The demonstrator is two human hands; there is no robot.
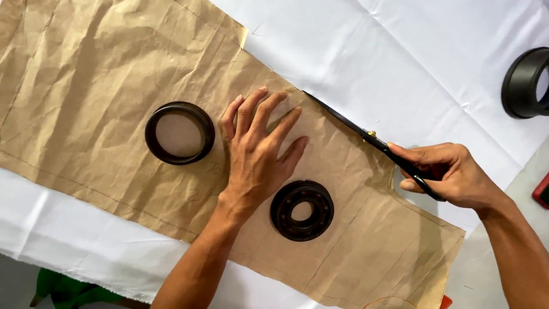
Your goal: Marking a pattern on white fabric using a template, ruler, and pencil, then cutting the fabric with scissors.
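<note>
Paper pattern (114,86) lies on cloth (412,51). Left hand (257,154) rests flat on the pattern at centre. Ring (179,133) lies at its 9 o'clock, bearing (302,210) at its 5 o'clock. Scissors (372,140), in right hand (452,174), lie along the pattern's edge at 3 o'clock. Second ring (526,83) on cloth at 2 o'clock.

A big sheet of crinkly brown paper (114,86) lies on white cloth (400,51). The left hand (257,151) presses flat on the paper, between a black round ring (179,133) and a black metal bearing (302,210). The right hand (452,171) holds long black scissors (366,137) along the paper's edge.
</note>
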